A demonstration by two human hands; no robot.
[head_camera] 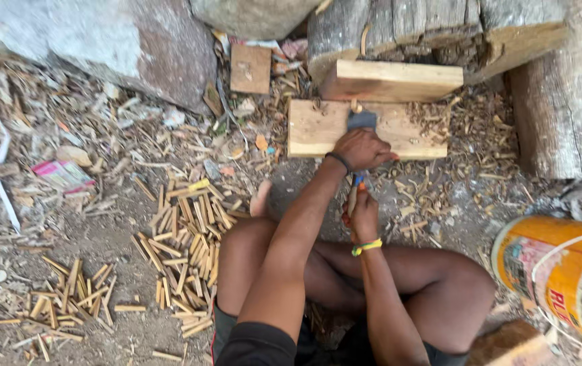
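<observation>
Sitting cross-legged on the dirt ground (pixel 101 237), the person works at a flat wooden board (pixel 311 129) laid in front of the knees. The left hand (pixel 362 149) is curled shut, knuckles up, over the back of a grey metal blade (pixel 362 120) that stands on the board near its far edge. Only the upper part of the blade shows beyond the fingers; its cutting edge is hidden under the hand. The right hand (pixel 363 213) sits just nearer the body, closed around the tool's handle (pixel 353 196), a pale shaft with a spot of blue and orange at its top. The handle runs from this grip straight up under the left hand, so both grips lie in one line on the same tool. Whether a piece of wood lies under the blade cannot be told.

A dark band circles the left wrist; a yellow-green band (pixel 367 247) circles the right wrist.

A second, thicker plank (pixel 392 80) rests just beyond the board, touching a weathered log (pixel 399 27). To the person's left, two heaps of short split wooden sticks (pixel 186 251) lie on the ground, well apart from the hands. An orange and white plastic bucket (pixel 562 271) lies tipped at the person's right. Grey stones (pixel 121 41) stand at the far left.
</observation>
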